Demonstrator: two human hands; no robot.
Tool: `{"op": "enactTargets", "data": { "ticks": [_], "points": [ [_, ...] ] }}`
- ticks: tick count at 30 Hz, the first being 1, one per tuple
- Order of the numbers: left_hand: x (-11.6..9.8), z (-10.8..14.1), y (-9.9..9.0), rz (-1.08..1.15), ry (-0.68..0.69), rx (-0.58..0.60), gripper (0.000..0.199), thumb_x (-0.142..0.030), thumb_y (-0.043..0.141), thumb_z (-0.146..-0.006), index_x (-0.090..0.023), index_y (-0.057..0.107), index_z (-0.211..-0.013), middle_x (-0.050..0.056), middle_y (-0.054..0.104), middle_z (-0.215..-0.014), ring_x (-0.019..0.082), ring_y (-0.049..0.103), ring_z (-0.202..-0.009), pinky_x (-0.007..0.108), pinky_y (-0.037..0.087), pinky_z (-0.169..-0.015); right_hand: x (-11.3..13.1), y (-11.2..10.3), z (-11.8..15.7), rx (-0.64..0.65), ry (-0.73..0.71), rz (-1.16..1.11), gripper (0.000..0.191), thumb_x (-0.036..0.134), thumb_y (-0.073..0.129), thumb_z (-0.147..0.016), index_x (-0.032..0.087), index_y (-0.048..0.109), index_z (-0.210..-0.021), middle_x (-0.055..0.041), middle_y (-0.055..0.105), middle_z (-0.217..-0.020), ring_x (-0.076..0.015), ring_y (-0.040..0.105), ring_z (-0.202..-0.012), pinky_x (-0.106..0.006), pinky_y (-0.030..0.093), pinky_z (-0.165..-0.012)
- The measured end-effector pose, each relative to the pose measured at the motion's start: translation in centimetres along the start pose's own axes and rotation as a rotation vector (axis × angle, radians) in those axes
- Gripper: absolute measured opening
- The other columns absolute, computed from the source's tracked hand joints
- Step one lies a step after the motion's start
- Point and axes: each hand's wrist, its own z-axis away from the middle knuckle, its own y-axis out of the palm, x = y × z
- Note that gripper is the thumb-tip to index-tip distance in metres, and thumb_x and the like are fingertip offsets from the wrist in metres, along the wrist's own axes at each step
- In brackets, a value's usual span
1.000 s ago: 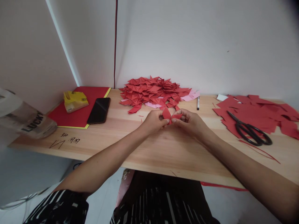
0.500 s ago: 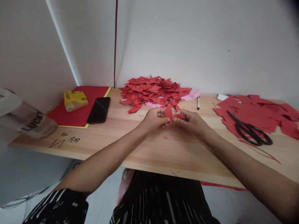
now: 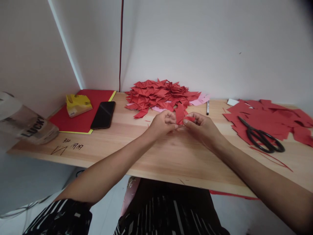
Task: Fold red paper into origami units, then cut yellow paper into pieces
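Observation:
Between my two hands, above the wooden table, is a red paper piece (image 3: 180, 112), partly folded. My left hand (image 3: 163, 123) pinches its left side, with thumb and fingers closed. My right hand (image 3: 201, 125) grips the right side, its thumb pressed on a folded flap. The lower part of the paper is partly hidden by my fingers. Just behind my hands lies a heap of folded red paper pieces (image 3: 156, 91), with pink paper (image 3: 200, 99) showing at its edge.
At right, black-handled scissors (image 3: 261, 135) lie on flat red paper pieces (image 3: 271, 116). A marker (image 3: 207, 107) stands apart near the wall. On the left are a phone (image 3: 104, 115), a yellow packet (image 3: 79, 105) on red sheets (image 3: 68, 122), and a plastic jar (image 3: 36, 129).
The red paper has turned a little in my hands, and its right flap now lies under my right thumb. My right hand has shifted slightly; the things on the table stay put.

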Motion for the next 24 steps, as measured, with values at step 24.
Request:
{"op": "enactTargets", "data": {
  "ticks": [24],
  "points": [
    [-0.59,0.58,0.77,-0.151,0.202,-0.121,0.007,-0.011,0.066,-0.074,-0.012,0.063,-0.08,0.002,0.068,-0.072,0.011,0.067,-0.067,0.022,0.054,-0.063,0.62,0.35,0.52,-0.058,-0.075,0.01,0.027,0.045,0.07,-0.079,0.019,0.062,-0.083,-0.0037,0.071,-0.081,-0.0162,0.062,-0.071,-0.028,0.044,-0.065]
  ]
}}
